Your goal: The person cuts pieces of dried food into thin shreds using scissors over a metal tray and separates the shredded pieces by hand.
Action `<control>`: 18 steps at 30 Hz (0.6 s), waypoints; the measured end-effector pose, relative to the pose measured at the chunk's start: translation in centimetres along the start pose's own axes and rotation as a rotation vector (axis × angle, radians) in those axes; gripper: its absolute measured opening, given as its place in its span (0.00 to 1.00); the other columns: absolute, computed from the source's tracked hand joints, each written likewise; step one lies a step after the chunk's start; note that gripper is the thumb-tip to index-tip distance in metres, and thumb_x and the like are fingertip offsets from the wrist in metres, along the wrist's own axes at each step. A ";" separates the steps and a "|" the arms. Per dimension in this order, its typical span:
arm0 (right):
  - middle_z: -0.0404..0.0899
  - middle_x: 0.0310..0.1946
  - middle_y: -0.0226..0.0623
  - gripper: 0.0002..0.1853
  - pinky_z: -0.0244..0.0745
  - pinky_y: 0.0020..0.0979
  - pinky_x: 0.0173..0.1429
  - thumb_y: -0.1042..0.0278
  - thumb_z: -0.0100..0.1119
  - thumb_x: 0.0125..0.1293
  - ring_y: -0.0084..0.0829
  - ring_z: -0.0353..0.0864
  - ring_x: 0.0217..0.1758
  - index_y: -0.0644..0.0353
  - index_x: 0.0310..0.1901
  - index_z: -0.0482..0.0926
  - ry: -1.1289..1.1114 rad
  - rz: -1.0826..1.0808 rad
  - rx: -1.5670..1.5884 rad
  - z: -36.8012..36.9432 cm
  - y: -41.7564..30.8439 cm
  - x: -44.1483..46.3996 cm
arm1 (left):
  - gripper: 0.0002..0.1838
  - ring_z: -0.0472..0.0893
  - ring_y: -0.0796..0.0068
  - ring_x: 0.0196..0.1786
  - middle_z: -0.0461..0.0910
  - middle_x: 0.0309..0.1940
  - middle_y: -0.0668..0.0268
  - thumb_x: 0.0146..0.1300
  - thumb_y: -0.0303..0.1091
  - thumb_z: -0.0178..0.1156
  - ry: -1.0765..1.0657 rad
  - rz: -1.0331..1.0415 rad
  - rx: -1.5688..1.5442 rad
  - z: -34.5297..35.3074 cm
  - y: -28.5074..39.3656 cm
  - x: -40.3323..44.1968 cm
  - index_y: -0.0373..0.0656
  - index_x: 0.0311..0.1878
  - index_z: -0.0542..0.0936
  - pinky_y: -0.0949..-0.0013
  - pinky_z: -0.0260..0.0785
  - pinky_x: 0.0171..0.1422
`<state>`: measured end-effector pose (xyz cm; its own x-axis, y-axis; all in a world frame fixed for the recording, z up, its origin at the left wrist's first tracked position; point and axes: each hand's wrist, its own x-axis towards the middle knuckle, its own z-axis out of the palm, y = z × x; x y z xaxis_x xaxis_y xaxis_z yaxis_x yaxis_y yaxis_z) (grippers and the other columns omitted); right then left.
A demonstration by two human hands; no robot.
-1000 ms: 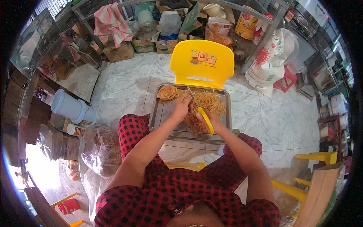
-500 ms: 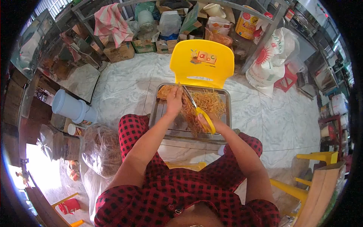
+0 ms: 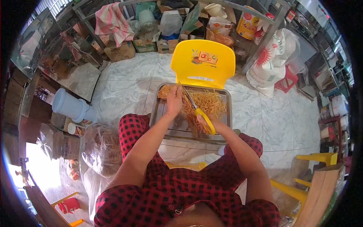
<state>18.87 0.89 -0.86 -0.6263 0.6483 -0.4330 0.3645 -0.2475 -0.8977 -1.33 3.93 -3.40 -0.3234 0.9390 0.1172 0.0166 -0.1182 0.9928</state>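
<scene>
My right hand (image 3: pixel 213 122) is wrapped round the yellow handles of a pair of scissors (image 3: pixel 204 118), whose metal blades point up and left. My left hand (image 3: pixel 174 101) is closed at the blades, gripping a thin orange-brown dried piece (image 3: pixel 185 107) that its fingers mostly cover. Below both hands lies a metal tray (image 3: pixel 228 115). A pile of thin golden-brown dried strips (image 3: pixel 213 103) fills its right part. Flatter orange-brown pieces (image 3: pixel 164 92) lie in its upper left corner. What exactly the dried food is, I cannot tell.
A yellow chair (image 3: pixel 203 62) stands just beyond the tray. Pale blue buckets (image 3: pixel 68 105) and a clear plastic bag of brown material (image 3: pixel 100 149) are at the left. A white sack (image 3: pixel 266 64) leans at the right, with yellow stools (image 3: pixel 317 157) nearer me.
The yellow scissor handles have drawn closer together and the blades look more closed. My left hand stays almost in place.
</scene>
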 end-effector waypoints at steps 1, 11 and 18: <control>0.70 0.21 0.30 0.32 0.69 0.24 0.26 0.31 0.49 0.58 0.21 0.70 0.20 0.59 0.43 0.71 -0.001 0.000 0.000 0.0 0.1 0.1 | 0.11 0.69 0.81 0.15 0.66 0.17 0.71 0.69 0.35 0.45 0.000 0.000 0.000 0.0 -0.2 0.0 0.42 0.32 0.69 0.77 0.63 0.17; 0.70 0.18 0.31 0.32 0.67 0.24 0.24 0.31 0.49 0.58 0.22 0.70 0.19 0.59 0.37 0.72 0.026 -0.044 -0.004 0.1 -0.2 0.0 | 0.10 0.68 0.82 0.15 0.66 0.17 0.70 0.69 0.34 0.45 -0.001 -0.025 -0.009 0.6 -0.1 -0.7 0.42 0.32 0.68 0.76 0.63 0.17; 0.70 0.18 0.32 0.31 0.68 0.26 0.24 0.33 0.50 0.59 0.24 0.71 0.18 0.61 0.37 0.72 -0.031 -0.035 0.011 0.1 0.3 0.3 | 0.10 0.68 0.84 0.17 0.67 0.19 0.72 0.68 0.33 0.46 0.111 0.216 0.300 -0.8 -3.6 1.4 0.40 0.33 0.72 0.77 0.62 0.18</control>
<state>18.72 0.96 -1.24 -0.6593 0.6342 -0.4039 0.3350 -0.2332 -0.9129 -2.61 5.38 -6.88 -0.3826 0.8600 0.3376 0.3668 -0.1940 0.9099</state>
